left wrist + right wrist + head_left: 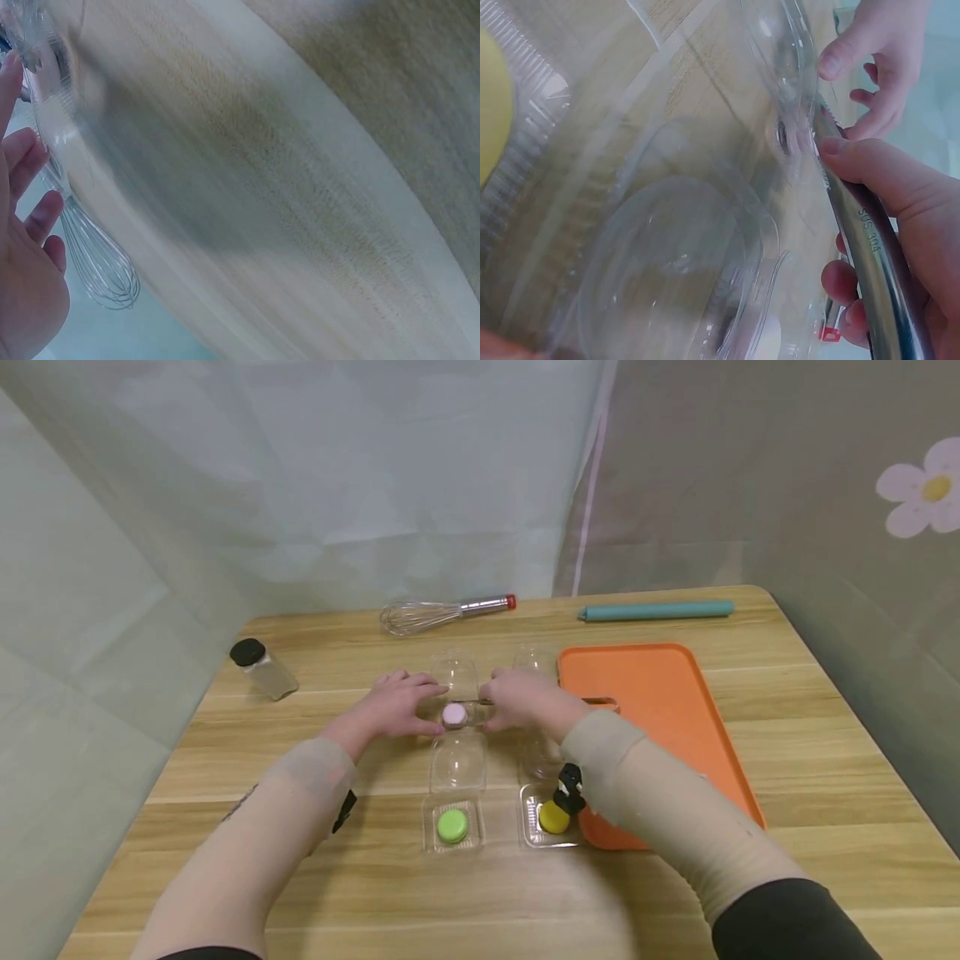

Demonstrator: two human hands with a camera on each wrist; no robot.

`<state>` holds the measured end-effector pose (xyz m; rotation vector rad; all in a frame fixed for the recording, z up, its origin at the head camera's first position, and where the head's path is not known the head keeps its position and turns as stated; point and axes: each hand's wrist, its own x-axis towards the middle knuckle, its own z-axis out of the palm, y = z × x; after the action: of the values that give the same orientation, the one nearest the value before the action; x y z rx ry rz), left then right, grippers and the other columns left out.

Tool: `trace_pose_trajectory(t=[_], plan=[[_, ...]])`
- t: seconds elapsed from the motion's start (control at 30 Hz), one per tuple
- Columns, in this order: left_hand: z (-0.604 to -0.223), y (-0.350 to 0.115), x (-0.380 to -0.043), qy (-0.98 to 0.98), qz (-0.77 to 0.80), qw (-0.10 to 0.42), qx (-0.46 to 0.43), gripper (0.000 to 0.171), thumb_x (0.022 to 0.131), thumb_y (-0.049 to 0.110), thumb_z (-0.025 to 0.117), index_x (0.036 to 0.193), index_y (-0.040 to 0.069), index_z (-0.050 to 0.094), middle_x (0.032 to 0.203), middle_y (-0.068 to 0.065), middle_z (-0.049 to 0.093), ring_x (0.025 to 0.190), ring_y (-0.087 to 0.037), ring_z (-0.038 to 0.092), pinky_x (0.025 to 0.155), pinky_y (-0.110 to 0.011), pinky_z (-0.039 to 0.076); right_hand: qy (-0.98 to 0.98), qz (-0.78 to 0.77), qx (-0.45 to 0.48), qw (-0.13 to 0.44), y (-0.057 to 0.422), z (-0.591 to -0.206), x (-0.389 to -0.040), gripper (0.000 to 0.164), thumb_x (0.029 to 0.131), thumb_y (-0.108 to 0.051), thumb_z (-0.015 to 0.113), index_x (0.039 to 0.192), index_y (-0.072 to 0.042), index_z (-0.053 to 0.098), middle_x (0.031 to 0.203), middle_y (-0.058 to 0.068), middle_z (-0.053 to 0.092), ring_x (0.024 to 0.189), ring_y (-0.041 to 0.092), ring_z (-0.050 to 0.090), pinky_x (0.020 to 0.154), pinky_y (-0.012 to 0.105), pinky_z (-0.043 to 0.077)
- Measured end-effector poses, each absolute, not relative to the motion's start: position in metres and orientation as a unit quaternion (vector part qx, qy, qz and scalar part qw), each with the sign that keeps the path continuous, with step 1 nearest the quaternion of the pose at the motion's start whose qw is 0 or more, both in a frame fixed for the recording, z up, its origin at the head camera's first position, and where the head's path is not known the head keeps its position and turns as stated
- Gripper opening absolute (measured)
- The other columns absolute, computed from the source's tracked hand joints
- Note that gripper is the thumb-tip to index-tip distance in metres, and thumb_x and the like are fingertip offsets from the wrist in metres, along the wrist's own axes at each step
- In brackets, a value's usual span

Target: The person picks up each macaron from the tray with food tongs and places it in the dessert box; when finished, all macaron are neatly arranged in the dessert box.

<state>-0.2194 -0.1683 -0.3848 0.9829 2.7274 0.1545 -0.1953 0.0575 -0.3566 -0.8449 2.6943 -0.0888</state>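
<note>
In the head view, a pink macaron (454, 715) sits in a small clear plastic box between my two hands. My right hand (521, 697) grips metal tongs (870, 247), whose toothed tip is right by that macaron. My left hand (397, 703) lies at the box's left side, its thumb and fingers spread apart around the edge. Nearer to me, a green macaron (452, 826) and a yellow macaron (554, 817) each lie in another clear box. Clear domed lids, such as the lid (457, 762) behind the green macaron, stand folded back. My right hand partly hides the boxes at the back right.
An orange tray (652, 693) lies on the right, under my right forearm. Along the back edge of the wooden table (360, 893) are a whisk (442, 612) and a teal rod (660, 610). A black-capped jar (264, 669) lies tilted at the left.
</note>
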Motion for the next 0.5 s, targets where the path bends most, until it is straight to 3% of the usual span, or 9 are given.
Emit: trace_pose_trajectory(t=[0.2,0.5], plan=[[-0.384,-0.168,-0.220,0.933,0.045,0.123,0.337,0.076,0.077,0.053,0.069,0.139,0.015,0.046,0.138,-0.010,0.045,0.117,-0.033,0.040,0.096,-0.052,0.030,0.934,-0.050,-0.322,0.150,0.067,-0.358,-0.195,0.045,0.082,-0.037,0.069,0.120,-0.014,0.063,0.107,0.005,0.063,0.092,0.019,0.055,0.077,0.035,0.048],[-0.382,-0.168,-0.218,0.930,0.049,0.114,0.346,0.074,0.077,0.052,0.069,0.137,0.014,0.048,0.136,-0.010,0.047,0.116,-0.034,0.041,0.093,-0.052,0.031,0.936,-0.059,-0.313,0.147,0.085,-0.355,-0.192,0.052,0.083,-0.035,0.067,0.131,-0.019,0.056,0.111,0.010,0.058,0.094,0.021,0.054,0.074,0.038,0.049]])
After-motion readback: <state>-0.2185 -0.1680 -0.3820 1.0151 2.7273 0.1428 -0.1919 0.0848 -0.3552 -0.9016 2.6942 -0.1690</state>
